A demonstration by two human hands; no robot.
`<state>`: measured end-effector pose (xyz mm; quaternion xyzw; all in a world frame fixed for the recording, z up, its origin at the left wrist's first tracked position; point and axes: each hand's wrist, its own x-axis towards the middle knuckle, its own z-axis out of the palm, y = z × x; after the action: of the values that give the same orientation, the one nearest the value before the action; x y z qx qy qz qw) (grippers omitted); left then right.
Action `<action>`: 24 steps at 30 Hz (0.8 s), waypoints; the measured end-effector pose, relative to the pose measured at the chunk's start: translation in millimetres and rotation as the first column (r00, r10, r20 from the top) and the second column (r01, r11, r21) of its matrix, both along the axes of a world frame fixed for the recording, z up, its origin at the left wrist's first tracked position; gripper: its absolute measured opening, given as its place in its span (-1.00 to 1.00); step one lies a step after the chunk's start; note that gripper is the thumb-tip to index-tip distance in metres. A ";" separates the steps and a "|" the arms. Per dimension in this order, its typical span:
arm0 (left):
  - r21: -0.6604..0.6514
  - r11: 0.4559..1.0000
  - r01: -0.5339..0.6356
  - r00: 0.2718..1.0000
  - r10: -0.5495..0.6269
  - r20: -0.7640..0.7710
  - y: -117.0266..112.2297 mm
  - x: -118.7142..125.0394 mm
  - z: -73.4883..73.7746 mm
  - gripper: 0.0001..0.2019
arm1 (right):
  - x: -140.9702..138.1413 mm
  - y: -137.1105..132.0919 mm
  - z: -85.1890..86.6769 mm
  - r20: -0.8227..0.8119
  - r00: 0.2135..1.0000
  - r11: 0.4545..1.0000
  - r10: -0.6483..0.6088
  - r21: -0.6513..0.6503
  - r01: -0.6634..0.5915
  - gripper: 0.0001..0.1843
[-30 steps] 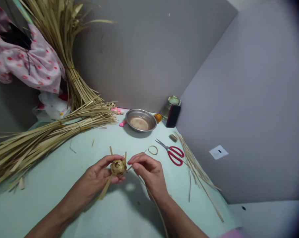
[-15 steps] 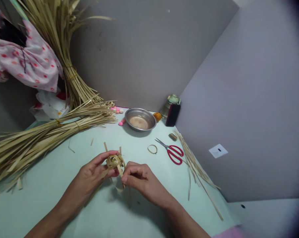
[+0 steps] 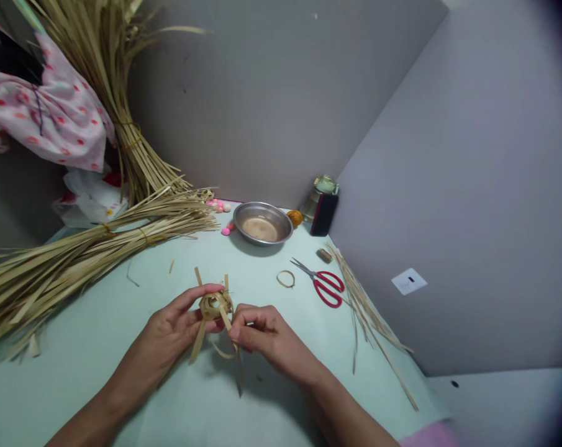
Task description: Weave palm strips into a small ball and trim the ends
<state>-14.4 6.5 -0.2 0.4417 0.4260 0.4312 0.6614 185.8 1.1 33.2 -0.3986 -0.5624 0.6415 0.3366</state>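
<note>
A small woven ball of flat straw strips [image 3: 210, 305] is held above the table, with several loose strip ends sticking out of it. My left hand [image 3: 182, 316] is closed around its left side, fingers above and below. At its lower right, my right hand [image 3: 257, 332] pinches one flat strip [image 3: 225, 319] between thumb and forefinger. Another strip end [image 3: 197, 341] hangs down beside the left fingers. Beyond the hands lie a thin straw ring [image 3: 285, 279] and red-handled scissors [image 3: 325, 285], touched by neither hand.
Bundled straw [image 3: 99, 248] covers the table's left side; a taller bundle [image 3: 126, 124] leans at the wall. A metal bowl of liquid [image 3: 262, 225], pink pieces [image 3: 225, 231], a phone [image 3: 325, 214] and a jar [image 3: 312, 202] stand behind. Loose strips [image 3: 369, 310] lie right.
The woven ball has turned slightly in my left hand, and a strip end now hangs lower beside the left fingers. My right hand keeps its pinch on the strip, almost unmoved.
</note>
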 end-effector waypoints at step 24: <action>-0.049 0.997 -0.056 0.998 0.057 0.005 -1.8 5.0 -0.3 -0.50 | -4.0 2.7 -18.4 -0.112 0.985 0.989 -0.129 -0.081 0.120 -0.71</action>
<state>-9.5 4.7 -0.5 0.4119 0.4466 0.4406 0.6609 181.8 3.8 14.9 -0.4069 -0.4917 0.6616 0.3936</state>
